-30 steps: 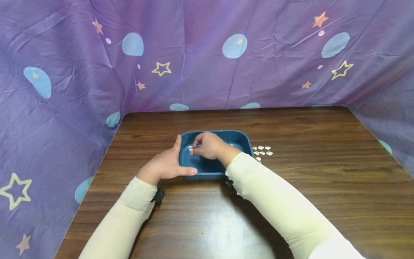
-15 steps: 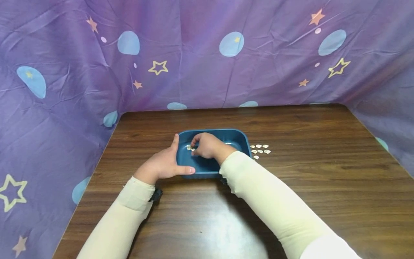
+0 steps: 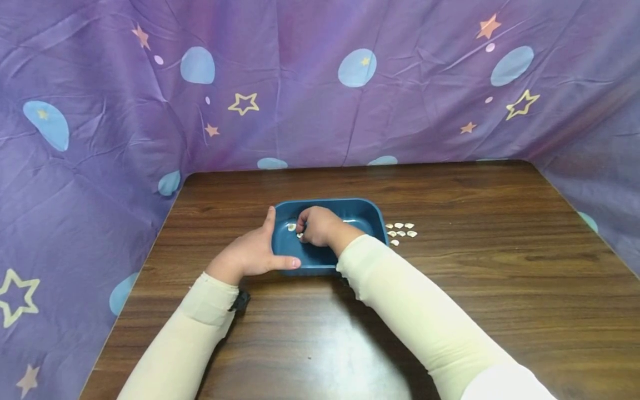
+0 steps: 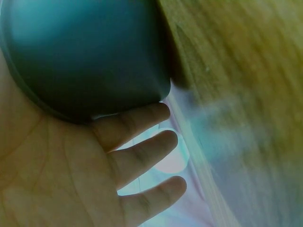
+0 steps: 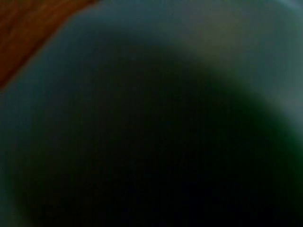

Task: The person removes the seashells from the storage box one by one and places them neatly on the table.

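Observation:
A blue plastic basin (image 3: 310,269) stands on the table in the head view. My left hand (image 3: 245,254) rests against its left end, the thumb lying along the near rim and the index finger up by the far left corner. The left wrist view shows this hand's other fingers (image 4: 142,158) extended straight beside the dark basin wall (image 4: 94,56). Inside the basin, my right hand (image 3: 320,226) pinches a small white seashell (image 3: 300,235) low over the floor. Another shell (image 3: 292,227) lies just left of those fingertips. The right wrist view is mostly dark and blurred.
Several small white shells (image 3: 401,234) lie in loose rows on the wooden table (image 3: 475,278), right of the basin. A purple curtain (image 3: 310,122) with stars hangs behind and at both sides. Each wrist wears a pale sleeve (image 3: 210,300).
My right fingers have shifted slightly toward the near side with a shell, away from the other one in the basin. My left hand keeps its place. The head view has shifted slightly.

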Demonstrator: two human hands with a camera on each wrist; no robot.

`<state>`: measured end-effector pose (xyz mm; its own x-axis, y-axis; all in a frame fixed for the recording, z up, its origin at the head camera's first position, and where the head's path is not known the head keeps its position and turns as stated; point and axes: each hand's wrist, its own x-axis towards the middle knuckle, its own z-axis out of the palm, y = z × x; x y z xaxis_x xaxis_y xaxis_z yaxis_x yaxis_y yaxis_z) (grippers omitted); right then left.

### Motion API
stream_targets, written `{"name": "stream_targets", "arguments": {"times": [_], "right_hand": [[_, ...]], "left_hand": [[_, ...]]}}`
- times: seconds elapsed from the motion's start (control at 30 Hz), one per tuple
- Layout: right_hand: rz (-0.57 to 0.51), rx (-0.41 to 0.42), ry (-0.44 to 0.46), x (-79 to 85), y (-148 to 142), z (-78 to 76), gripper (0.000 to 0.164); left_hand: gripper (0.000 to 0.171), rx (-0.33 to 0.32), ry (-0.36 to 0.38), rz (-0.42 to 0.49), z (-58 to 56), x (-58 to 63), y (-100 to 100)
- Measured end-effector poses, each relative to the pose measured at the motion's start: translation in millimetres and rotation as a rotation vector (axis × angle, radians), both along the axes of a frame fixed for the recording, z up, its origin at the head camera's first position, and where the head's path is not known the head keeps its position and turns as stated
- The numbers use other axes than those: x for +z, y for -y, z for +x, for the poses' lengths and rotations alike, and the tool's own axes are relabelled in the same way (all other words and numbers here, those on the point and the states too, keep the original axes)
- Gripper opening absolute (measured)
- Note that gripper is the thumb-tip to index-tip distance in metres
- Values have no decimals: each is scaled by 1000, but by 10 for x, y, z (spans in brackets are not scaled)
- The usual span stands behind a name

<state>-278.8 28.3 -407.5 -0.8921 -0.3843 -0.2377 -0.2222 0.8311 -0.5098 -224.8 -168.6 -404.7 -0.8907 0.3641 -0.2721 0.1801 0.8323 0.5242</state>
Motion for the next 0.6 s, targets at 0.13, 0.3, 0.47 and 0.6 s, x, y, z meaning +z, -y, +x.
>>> {"name": "stream_targets", "arguments": {"times": [0.13,0.3,0.47,0.6], "right_hand": [[16,27,-9,-11,-5,0,9],[1,27,5,-25,-3,-3,10],[-11,6,9,-32,-12,-6,9],[-1,20,3,-29,-15,-12,10]], "left_hand": [[140,-2,-13,-2,-3,2,-7],[140,-6,-11,0,-10,0,-6],[141,-7,-5,0,-7,1,0],[141,-6,-4,-2,-12,0,6]]}}
